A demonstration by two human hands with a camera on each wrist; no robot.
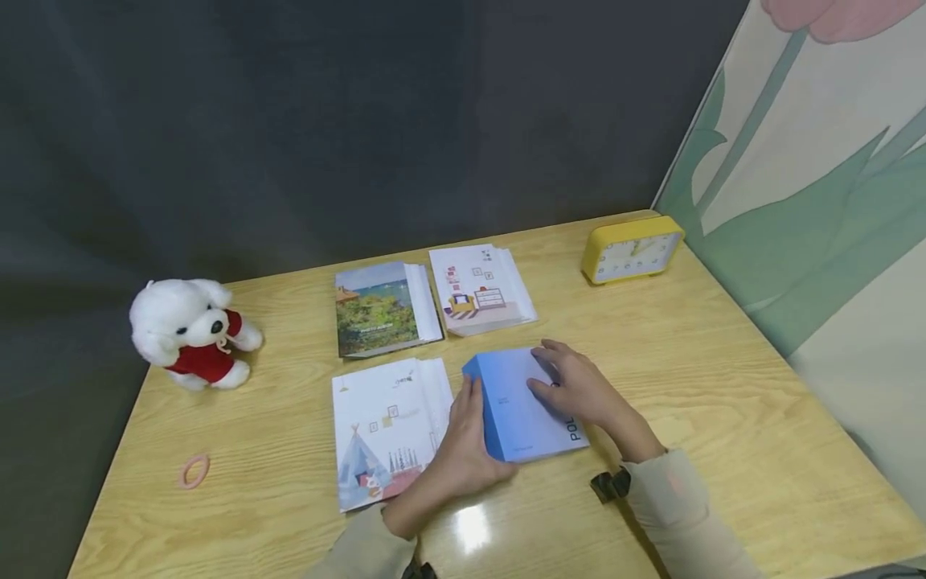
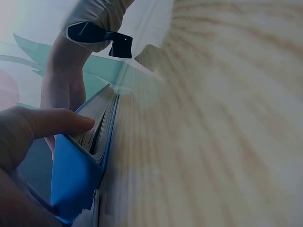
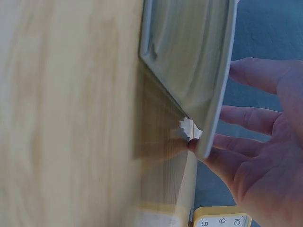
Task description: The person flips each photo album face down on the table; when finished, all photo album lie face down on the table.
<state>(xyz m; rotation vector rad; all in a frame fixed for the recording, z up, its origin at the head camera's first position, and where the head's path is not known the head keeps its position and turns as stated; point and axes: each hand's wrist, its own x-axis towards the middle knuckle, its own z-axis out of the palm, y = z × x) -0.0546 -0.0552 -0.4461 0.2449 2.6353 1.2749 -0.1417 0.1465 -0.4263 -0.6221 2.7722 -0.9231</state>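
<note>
A thick blue album (image 1: 510, 414) lies on the table with its darker spine to the left and dark letters at the cover's lower right. My left hand (image 1: 466, 446) holds it by the spine, fingers along the left side. In the left wrist view the thumb (image 2: 61, 123) overlaps the near ends of its pages (image 2: 94, 111). My right hand (image 1: 582, 390) rests on the cover with spread fingers. Seen from the right wrist, the fingertips meet the raised cover (image 3: 215, 113), and the lowest finger (image 3: 215, 158) reaches past its edge.
Three more albums lie close by: a landscape one (image 1: 376, 310) and a white one (image 1: 481, 293) behind, and a tent-patterned one (image 1: 379, 426) beside my left hand. A yellow clock (image 1: 633, 249) stands back right. A plush dog (image 1: 195, 334) and a pink ring (image 1: 186, 472) are left.
</note>
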